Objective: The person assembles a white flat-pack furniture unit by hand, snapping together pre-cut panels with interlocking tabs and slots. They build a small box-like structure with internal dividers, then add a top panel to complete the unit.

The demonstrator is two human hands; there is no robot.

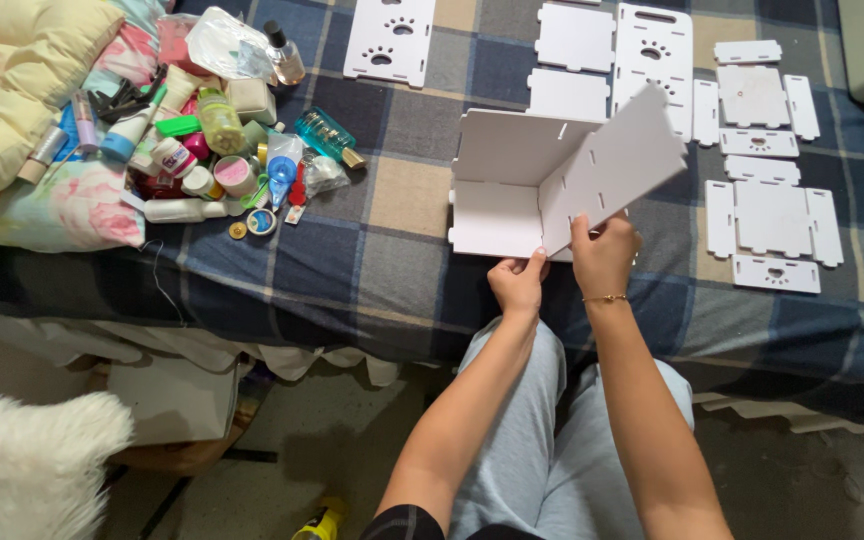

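On the plaid bedspread (402,260), the left hand (518,284) and right hand (604,256) are pinching a slotted white panel (617,165) against joined panels (502,190); above the grip, its tilt could pop tabs loose.

Bare forearms — thin gold bracelet (604,298), light grey trousers (552,440)

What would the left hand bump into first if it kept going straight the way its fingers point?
The left hand points up the bed and already touches the near edge of the white slotted panel assembly. Going on, it would probably push into that first. Beyond lie flat white panels on the plaid blanket.
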